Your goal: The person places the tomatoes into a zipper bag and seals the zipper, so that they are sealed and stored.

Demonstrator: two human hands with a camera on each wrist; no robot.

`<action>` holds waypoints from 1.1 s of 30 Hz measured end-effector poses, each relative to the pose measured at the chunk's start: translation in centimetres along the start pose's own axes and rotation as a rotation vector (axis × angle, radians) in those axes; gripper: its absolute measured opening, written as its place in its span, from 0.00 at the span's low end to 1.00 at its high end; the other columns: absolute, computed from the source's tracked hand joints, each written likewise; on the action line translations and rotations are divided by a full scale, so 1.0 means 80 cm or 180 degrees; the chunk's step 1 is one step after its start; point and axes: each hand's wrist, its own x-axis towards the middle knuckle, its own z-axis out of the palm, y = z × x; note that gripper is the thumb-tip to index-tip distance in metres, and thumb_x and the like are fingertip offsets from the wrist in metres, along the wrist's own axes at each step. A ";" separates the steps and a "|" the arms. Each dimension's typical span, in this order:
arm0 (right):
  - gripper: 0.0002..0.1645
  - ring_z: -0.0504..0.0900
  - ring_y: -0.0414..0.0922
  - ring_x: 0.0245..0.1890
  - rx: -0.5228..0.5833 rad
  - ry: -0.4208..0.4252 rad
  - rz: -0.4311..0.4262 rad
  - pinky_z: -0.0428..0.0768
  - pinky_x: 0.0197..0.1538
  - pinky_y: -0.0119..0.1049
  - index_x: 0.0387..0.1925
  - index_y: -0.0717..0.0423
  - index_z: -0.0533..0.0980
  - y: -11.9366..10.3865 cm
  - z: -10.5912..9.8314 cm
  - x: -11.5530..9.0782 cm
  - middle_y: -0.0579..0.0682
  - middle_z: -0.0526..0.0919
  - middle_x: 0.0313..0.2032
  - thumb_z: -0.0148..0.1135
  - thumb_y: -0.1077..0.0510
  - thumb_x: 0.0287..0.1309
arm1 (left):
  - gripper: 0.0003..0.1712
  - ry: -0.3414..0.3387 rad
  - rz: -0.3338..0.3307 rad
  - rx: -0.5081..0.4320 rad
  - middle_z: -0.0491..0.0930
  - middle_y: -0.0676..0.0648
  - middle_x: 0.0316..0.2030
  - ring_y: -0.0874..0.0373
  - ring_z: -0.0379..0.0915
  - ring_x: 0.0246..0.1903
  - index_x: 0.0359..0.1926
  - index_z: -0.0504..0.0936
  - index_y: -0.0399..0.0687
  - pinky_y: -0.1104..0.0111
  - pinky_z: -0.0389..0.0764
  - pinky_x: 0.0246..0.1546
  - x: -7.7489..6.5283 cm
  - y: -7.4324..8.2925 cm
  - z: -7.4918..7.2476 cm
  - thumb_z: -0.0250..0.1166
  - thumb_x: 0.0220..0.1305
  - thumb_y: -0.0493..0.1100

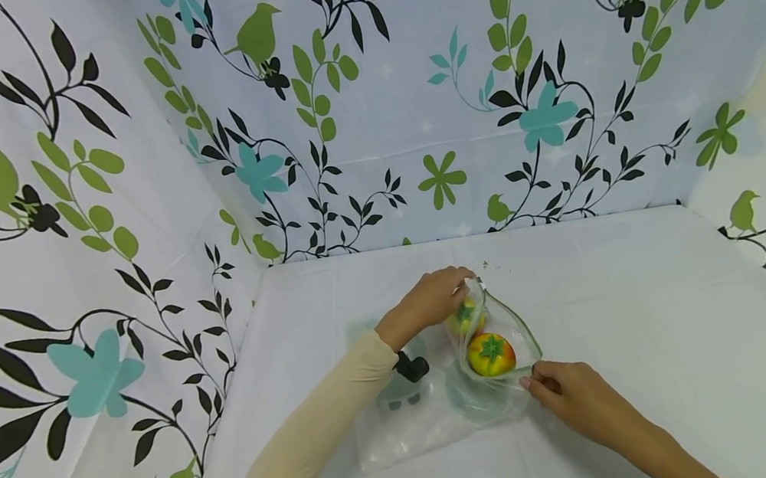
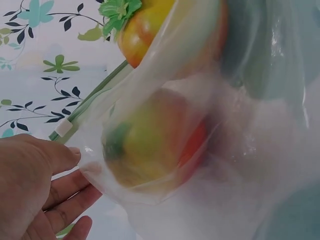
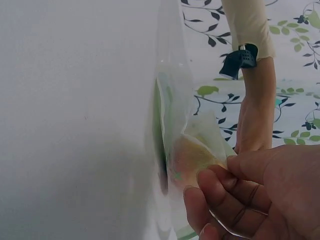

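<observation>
A translucent zip bag [image 1: 429, 427] with a green zip edge lies on the white table, its mouth spread apart. Inside sit two yellow-orange toy tomatoes; the nearer tomato [image 1: 491, 354] shows its green leafy top through the mouth. Behind the plastic, the second tomato [image 2: 150, 142] is partly hidden by the left hand in the head view. My left hand [image 1: 433, 296] pinches the bag's far corner, close to the white zip slider [image 2: 63, 128]. With thumb and fingers, my right hand [image 1: 574, 397] pinches the bag's near right edge.
The white table [image 1: 639, 307] extends to both sides of the bag. Patterned cloth [image 1: 371, 117] with leaves and birds hangs at the back and sides. A dark camera [image 3: 242, 60] is strapped to the left wrist.
</observation>
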 end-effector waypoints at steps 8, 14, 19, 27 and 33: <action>0.18 0.67 0.32 0.20 0.0061 -0.0041 -0.0083 0.70 0.23 0.30 0.29 0.48 0.75 0.003 -0.003 0.003 0.37 0.74 0.21 0.59 0.48 0.78 | 0.13 0.0117 0.0043 -0.0049 0.86 0.48 0.52 0.55 0.82 0.51 0.59 0.80 0.49 0.60 0.80 0.57 -0.014 -0.010 -0.004 0.57 0.83 0.46; 0.16 0.69 0.32 0.22 0.0084 0.0022 -0.0158 0.72 0.25 0.31 0.31 0.49 0.76 0.006 -0.006 0.007 0.40 0.78 0.24 0.58 0.49 0.79 | 0.09 0.0152 0.0080 -0.0194 0.87 0.49 0.48 0.56 0.82 0.47 0.52 0.80 0.49 0.59 0.79 0.53 -0.027 -0.017 -0.006 0.58 0.82 0.47; 0.14 0.71 0.32 0.24 0.0118 0.0148 -0.0253 0.74 0.26 0.30 0.31 0.47 0.75 0.009 -0.006 0.010 0.39 0.78 0.25 0.58 0.52 0.79 | 0.07 0.0155 0.0094 -0.0391 0.87 0.48 0.47 0.55 0.83 0.48 0.49 0.80 0.49 0.60 0.80 0.51 -0.039 -0.025 -0.008 0.58 0.82 0.45; 0.15 0.73 0.33 0.28 0.0140 0.0497 -0.0460 0.75 0.28 0.31 0.30 0.43 0.75 0.012 0.000 0.016 0.36 0.77 0.27 0.58 0.57 0.79 | 0.05 0.0148 0.0047 -0.0682 0.87 0.47 0.48 0.53 0.83 0.50 0.47 0.80 0.49 0.60 0.81 0.48 -0.059 -0.039 -0.008 0.58 0.81 0.42; 0.14 0.73 0.32 0.27 0.0174 0.0646 -0.0509 0.75 0.29 0.30 0.31 0.45 0.75 0.016 0.001 0.018 0.37 0.77 0.27 0.58 0.58 0.79 | 0.05 0.0240 0.0096 -0.0870 0.86 0.44 0.48 0.51 0.82 0.52 0.47 0.80 0.46 0.58 0.81 0.53 -0.073 -0.048 -0.006 0.59 0.81 0.40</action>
